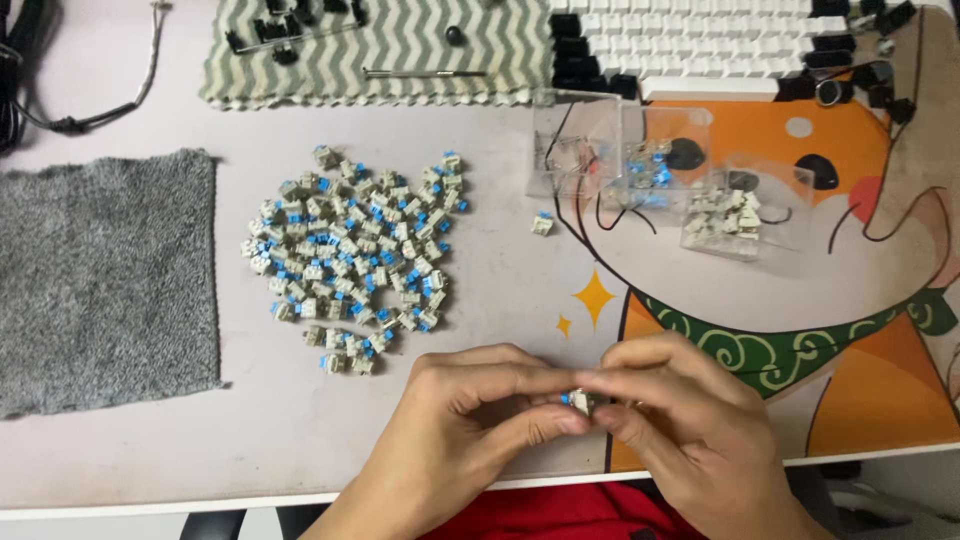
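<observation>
Hands: the left hand (470, 415) and right hand (665, 410) meet at the desk's near edge, fingertips pinched together on one small keyboard switch (578, 401) (grey housing, blue stem).
Grip: both hands grasp the switch, held just above the desk mat (300, 420).
Pile: a loose heap of switches (355, 258) lies mid-desk, left of centre.
Stray: a single switch (542, 224) sits apart, right of the heap.
Containers: clear plastic boxes (640, 165) hold more switches, towards the far edge.
Far edge: a white keyboard (700, 45) and a chevron-patterned cloth (380, 50).
Left edge: a grey towel (105, 280).
</observation>
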